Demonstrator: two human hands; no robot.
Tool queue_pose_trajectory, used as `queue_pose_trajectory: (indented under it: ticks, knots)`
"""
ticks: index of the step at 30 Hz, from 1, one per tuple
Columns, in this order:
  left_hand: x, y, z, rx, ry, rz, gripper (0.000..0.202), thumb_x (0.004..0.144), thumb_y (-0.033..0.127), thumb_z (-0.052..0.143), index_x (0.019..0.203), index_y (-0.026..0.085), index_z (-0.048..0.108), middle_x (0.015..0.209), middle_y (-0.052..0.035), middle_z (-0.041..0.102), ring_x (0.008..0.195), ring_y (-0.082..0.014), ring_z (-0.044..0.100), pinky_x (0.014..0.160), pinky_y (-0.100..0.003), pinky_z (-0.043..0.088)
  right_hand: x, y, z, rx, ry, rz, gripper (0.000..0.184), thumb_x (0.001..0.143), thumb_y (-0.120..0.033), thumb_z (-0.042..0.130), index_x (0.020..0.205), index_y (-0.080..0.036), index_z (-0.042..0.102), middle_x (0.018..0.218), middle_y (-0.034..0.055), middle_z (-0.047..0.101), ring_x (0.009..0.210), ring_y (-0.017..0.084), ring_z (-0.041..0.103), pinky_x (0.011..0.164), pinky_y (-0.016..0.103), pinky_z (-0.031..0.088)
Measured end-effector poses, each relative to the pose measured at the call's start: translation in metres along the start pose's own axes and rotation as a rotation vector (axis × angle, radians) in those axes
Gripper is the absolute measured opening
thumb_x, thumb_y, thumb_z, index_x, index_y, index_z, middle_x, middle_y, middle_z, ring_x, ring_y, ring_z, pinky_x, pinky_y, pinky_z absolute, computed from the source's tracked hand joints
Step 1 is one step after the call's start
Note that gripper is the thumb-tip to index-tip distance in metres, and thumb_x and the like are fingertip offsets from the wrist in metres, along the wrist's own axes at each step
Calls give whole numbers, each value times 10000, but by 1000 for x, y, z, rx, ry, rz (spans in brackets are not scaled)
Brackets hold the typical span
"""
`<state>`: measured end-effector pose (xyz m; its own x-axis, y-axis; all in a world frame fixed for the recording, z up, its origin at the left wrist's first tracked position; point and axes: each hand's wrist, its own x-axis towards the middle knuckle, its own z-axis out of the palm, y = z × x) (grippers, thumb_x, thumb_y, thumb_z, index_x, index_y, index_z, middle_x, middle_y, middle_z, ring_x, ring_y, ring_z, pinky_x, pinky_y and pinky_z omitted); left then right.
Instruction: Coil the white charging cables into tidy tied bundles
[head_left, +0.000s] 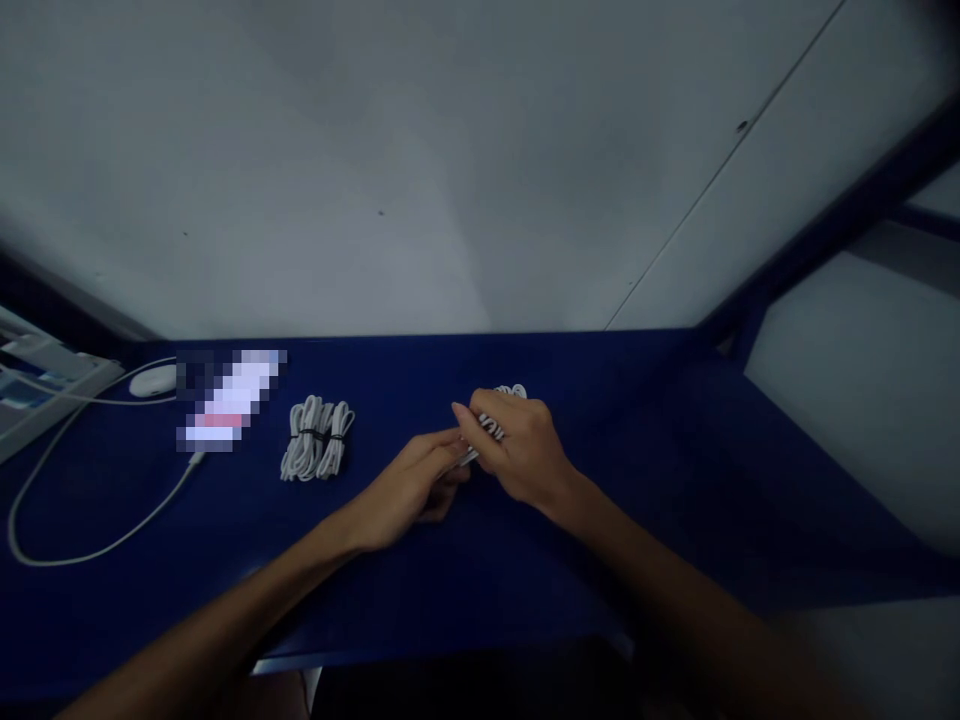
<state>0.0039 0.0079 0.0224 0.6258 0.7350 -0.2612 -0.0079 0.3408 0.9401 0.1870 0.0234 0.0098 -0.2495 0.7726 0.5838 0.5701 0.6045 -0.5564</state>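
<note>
A coiled white cable is held between my two hands above the blue table. My right hand is closed around its upper part, and loops stick out past the fingers. Pinching the lower end of the same bundle is my left hand, its fingers partly hidden. To the left, several bundled white cables lie side by side, each bound around the middle with a dark tie. Whether the held cable has a tie is hidden by my fingers.
A phone with a blurred screen lies at the left, with a white charging cable plugged in. Behind it sit a white oval device and a white tray. A pale wall rises behind the blue table.
</note>
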Motion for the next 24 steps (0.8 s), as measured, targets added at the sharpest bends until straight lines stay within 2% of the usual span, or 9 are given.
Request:
queue_pose_trajectory:
  ticks: [4, 6, 8, 10, 13, 15, 17, 20, 24]
  knots:
    - [1, 0, -2, 67, -23, -30, 440, 1088, 598, 483, 1022, 186, 622, 717, 59, 393, 498, -76, 268, 413, -200, 261, -1, 3, 5, -66, 112, -14, 477, 1101, -265, 552, 638, -215, 450, 566, -51, 481, 503, 97, 400, 554, 294, 331]
    - [3, -1, -5, 122, -6, -28, 476, 1086, 617, 479, 1003, 177, 642, 658, 72, 365, 469, -73, 252, 400, -201, 239, 0, 3, 5, -80, 184, -11, 478, 1092, -259, 569, 630, -215, 457, 570, -45, 500, 512, 100, 411, 565, 293, 338]
    - [4, -4, -8, 126, 12, -21, 490, 1080, 620, 498, 904, 177, 610, 600, 91, 297, 464, -70, 209, 406, -201, 199, -1, 3, 5, -101, 211, -3, 472, 1092, -270, 577, 633, -216, 479, 579, -36, 513, 524, 108, 421, 577, 301, 345]
    - [6, -7, -11, 68, 16, -21, 487, 1067, 616, 538, 818, 199, 507, 592, 101, 263, 471, -66, 170, 411, -200, 174, -1, 3, 5, -132, 180, -13, 433, 1092, -298, 578, 669, -217, 543, 632, -12, 550, 558, 125, 445, 588, 313, 359]
    - [7, -10, -13, -2, -30, -34, 486, 1051, 606, 577, 793, 219, 435, 601, 104, 256, 475, -66, 156, 403, -194, 198, -1, 3, 4, -162, 83, -55, 354, 1089, -325, 576, 764, -210, 655, 803, 46, 646, 652, 154, 522, 608, 327, 388]
    - [7, -9, -12, -26, -74, -47, 490, 1057, 589, 570, 768, 220, 424, 599, 98, 257, 476, -70, 173, 405, -194, 254, -1, 4, 5, -173, 49, -82, 403, 1097, -313, 553, 721, -210, 653, 771, 46, 638, 642, 156, 516, 597, 335, 370]
    - [7, -7, -10, -64, -103, -61, 492, 1068, 571, 550, 750, 218, 423, 604, 91, 255, 485, -77, 191, 414, -199, 299, -2, 6, 6, -181, 50, -92, 495, 1108, -298, 523, 626, -216, 598, 648, 23, 571, 580, 147, 459, 571, 345, 326]
    - [6, -2, -8, -138, -123, -78, 467, 1080, 545, 530, 768, 201, 478, 632, 82, 256, 508, -86, 209, 431, -204, 329, -2, 9, 8, -176, 90, -106, 530, 1114, -278, 507, 590, -220, 559, 595, 13, 534, 543, 142, 423, 557, 352, 303]
    - [3, 5, -9, -149, -168, -134, 479, 1110, 534, 455, 886, 154, 641, 665, 71, 267, 539, -96, 226, 465, -203, 346, -3, 10, 9, -153, 147, -162, 492, 1115, -222, 503, 626, -221, 561, 621, 15, 546, 563, 147, 440, 572, 346, 335]
